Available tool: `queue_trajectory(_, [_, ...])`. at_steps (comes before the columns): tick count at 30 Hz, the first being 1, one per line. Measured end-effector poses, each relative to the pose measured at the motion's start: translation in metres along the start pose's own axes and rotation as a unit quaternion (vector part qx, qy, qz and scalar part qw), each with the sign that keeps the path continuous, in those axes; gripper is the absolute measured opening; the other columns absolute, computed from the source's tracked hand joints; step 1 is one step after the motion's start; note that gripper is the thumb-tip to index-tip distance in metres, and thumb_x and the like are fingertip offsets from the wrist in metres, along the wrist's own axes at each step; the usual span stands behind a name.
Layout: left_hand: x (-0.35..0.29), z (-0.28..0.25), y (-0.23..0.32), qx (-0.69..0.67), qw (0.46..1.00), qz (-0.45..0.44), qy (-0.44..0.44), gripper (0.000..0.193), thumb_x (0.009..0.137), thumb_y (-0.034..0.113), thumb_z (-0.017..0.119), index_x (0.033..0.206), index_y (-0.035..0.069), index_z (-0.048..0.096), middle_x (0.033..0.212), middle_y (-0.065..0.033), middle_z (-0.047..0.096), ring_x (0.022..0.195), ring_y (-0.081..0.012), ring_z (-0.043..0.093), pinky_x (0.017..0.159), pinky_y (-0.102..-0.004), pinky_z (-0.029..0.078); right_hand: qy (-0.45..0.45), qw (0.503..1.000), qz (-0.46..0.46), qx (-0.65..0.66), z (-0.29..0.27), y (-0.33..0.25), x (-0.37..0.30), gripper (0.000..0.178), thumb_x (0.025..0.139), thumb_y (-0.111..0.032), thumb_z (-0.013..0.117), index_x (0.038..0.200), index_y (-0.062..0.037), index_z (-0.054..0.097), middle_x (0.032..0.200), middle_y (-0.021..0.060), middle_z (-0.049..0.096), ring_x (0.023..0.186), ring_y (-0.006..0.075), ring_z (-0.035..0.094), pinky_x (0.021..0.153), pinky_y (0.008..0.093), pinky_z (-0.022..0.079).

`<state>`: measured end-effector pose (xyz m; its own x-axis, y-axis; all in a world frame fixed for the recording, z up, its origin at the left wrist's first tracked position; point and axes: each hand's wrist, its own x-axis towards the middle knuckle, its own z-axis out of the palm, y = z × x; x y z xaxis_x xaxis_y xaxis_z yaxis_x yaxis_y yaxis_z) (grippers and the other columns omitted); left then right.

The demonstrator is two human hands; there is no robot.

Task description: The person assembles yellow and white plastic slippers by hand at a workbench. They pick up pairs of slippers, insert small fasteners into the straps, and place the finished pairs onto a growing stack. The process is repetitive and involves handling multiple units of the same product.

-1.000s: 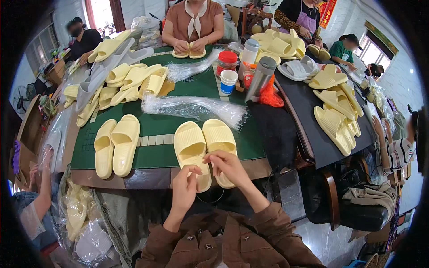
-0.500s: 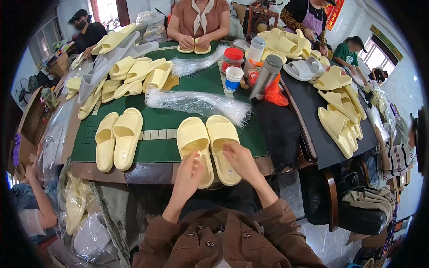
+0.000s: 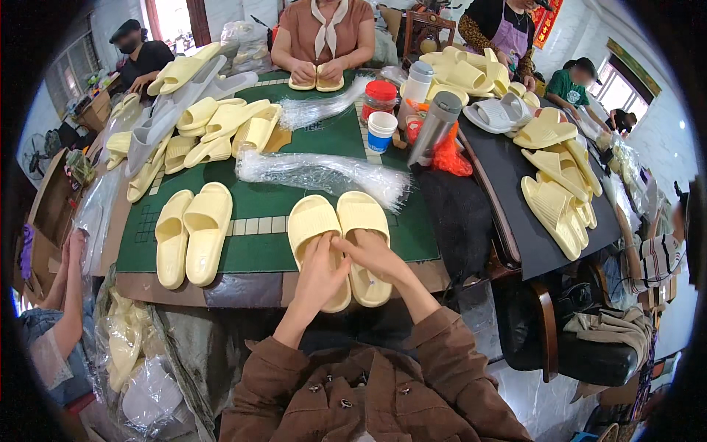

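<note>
A pair of pale yellow slide slippers stands side by side at the table's near edge, toes away from me. My left hand [image 3: 318, 274] bends over the left slipper [image 3: 313, 216], fingers at the mouth of its strap. Over the right slipper [image 3: 362, 210], my right hand [image 3: 377, 255] reaches inward, its thumb meeting the left hand's fingers between the two. Both hands look closed in a pinch, and what lies between the fingertips is hidden. Beyond them lies a bundle of clear plastic strands [image 3: 324, 171]. Another yellow pair [image 3: 207, 225] rests to the left.
Yellow and grey slippers [image 3: 234, 118] pile at the table's far left. A blue-and-white cup [image 3: 381, 131], a red-lidded jar [image 3: 378, 99] and a steel flask [image 3: 436, 127] stand at the right. More slippers [image 3: 552, 210] cover a black surface. Across the table, a person [image 3: 324, 40] handles slippers.
Both hands have moved forward and inward, coming together at the strap openings. A thin clear strand seen between the slippers before is now hard to make out. My view has shifted slightly.
</note>
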<state>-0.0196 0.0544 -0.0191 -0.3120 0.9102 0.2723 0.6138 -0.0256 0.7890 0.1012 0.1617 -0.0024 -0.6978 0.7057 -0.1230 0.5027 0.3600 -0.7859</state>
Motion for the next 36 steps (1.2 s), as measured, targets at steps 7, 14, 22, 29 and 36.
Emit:
queue_trajectory(7, [-0.014, 0.003, -0.002, 0.061, 0.996, 0.036, 0.055, 0.058, 0.081, 0.02, 0.067, 0.126, -0.011, 0.045, 0.119, -0.0291, 0.05, 0.113, -0.0431, 0.048, 0.097, -0.0464, 0.04, 0.002, 0.998, 0.021, 0.065, 0.006, 0.018, 0.007, 0.078, 0.095, -0.061, 0.035, 0.11, 0.0114, 0.06, 0.112, 0.0312, 0.06, 0.11, 0.0405, 0.056, 0.095, 0.0425, 0.041])
queue_trajectory(14, [-0.018, -0.005, -0.005, 0.078, 0.996, 0.026, 0.04, 0.061, 0.083, 0.025, 0.067, 0.127, -0.012, 0.044, 0.125, -0.0297, 0.048, 0.119, -0.0426, 0.046, 0.101, -0.0451, 0.038, -0.015, 0.994, 0.032, 0.099, 0.009, 0.024, 0.011, 0.076, 0.096, -0.061, 0.032, 0.11, 0.0079, 0.061, 0.112, 0.0244, 0.062, 0.11, 0.0361, 0.056, 0.097, 0.0379, 0.04])
queue_trajectory(22, [0.004, 0.009, 0.013, 0.175, 0.982, -0.011, -0.065, 0.093, 0.069, 0.043, 0.078, 0.132, -0.012, 0.037, 0.132, -0.0267, 0.041, 0.126, -0.0405, 0.037, 0.106, -0.0484, 0.029, -0.006, 0.989, 0.046, 0.141, 0.006, 0.021, 0.009, 0.075, 0.096, -0.061, 0.033, 0.117, 0.0068, 0.058, 0.119, 0.0191, 0.058, 0.111, 0.0286, 0.053, 0.097, 0.0367, 0.038])
queue_trajectory(29, [0.008, 0.025, -0.005, 0.219, 0.976, -0.004, -0.005, 0.067, 0.073, 0.037, 0.074, 0.119, -0.005, 0.048, 0.117, -0.0232, 0.05, 0.11, -0.0391, 0.049, 0.094, -0.05, 0.035, -0.029, 0.984, 0.083, 0.155, 0.007, 0.015, 0.008, 0.07, 0.097, -0.059, 0.035, 0.121, 0.005, 0.054, 0.114, 0.0122, 0.057, 0.108, 0.0223, 0.05, 0.095, 0.0304, 0.039])
queue_trajectory(36, [0.039, 0.017, -0.001, 0.183, 0.965, -0.143, -0.125, 0.044, 0.079, 0.032, 0.067, 0.104, -0.004, 0.061, 0.105, -0.026, 0.061, 0.096, -0.0387, 0.061, 0.086, -0.0485, 0.047, -0.038, 0.994, 0.025, 0.095, 0.007, 0.022, 0.01, 0.053, 0.101, -0.046, 0.036, 0.097, 0.0022, 0.058, 0.095, 0.0106, 0.06, 0.089, 0.0193, 0.052, 0.08, 0.0326, 0.041])
